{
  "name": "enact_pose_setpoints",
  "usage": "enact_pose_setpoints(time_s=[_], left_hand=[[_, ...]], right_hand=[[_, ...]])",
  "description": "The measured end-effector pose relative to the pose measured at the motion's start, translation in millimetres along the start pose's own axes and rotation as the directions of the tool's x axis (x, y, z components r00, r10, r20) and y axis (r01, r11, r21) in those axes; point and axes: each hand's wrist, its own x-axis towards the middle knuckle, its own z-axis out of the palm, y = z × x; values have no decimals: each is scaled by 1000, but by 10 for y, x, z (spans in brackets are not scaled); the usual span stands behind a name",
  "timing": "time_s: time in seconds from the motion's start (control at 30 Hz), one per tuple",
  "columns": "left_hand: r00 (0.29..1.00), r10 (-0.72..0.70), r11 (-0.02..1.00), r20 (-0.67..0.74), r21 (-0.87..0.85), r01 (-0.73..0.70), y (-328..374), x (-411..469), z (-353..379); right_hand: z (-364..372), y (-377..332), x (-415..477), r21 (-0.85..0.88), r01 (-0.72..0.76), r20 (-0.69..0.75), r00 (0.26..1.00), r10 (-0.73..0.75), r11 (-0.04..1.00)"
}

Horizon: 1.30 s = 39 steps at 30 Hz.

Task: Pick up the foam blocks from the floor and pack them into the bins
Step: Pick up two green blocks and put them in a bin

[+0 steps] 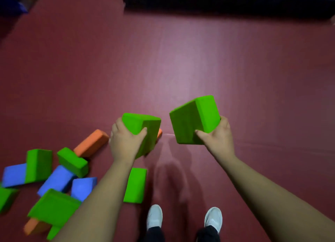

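My left hand [125,142] grips a green foam block [145,131] held above the dark red floor, thumb over its near face. My right hand [216,135] grips a second, larger-looking green foam block [192,120], tilted, a little higher and to the right. The two blocks are apart. A pile of several loose green, blue and orange foam blocks [59,174] lies on the floor at the lower left. One green block [135,185] lies flat just under my left forearm. An orange block [91,143] lies left of my left hand. No bin is in view.
My two feet in white shoes [184,219] stand at the bottom centre. A dark raised edge or mat [226,4] runs along the far side at the top. The wide red floor [181,64] stretches ahead and to the right.
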Motion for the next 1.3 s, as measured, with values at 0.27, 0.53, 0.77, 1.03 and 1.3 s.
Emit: enact_pose_setpoints(time_s=[0.27,0.53,0.77,1.03,1.3], left_hand=[[987,19,998,-158,-55,-28,618,-220,-2309],[880,-102,995,-465,-59,85,305,-955,-3328],[707,-388,912,-592,-136,386,-82,-2163,-3613],[443,-615,720,-652,-235,654,-823,-3655,-3951],[201,-703,558,-682,-355,750,-1643,-4550,-4332]], right_hand=[[-1187,-1763,-1081,9,236,-34,971,-235,972],[-1537,-2175,-1368,64,497,100,859,-501,865],[-1431,-2232,-1778,169,658,301,674,-675,733],[-977,-2297,-2916,380,736,503,344,-793,560],[-428,-2594,-4145,457,799,560,82,-824,390]])
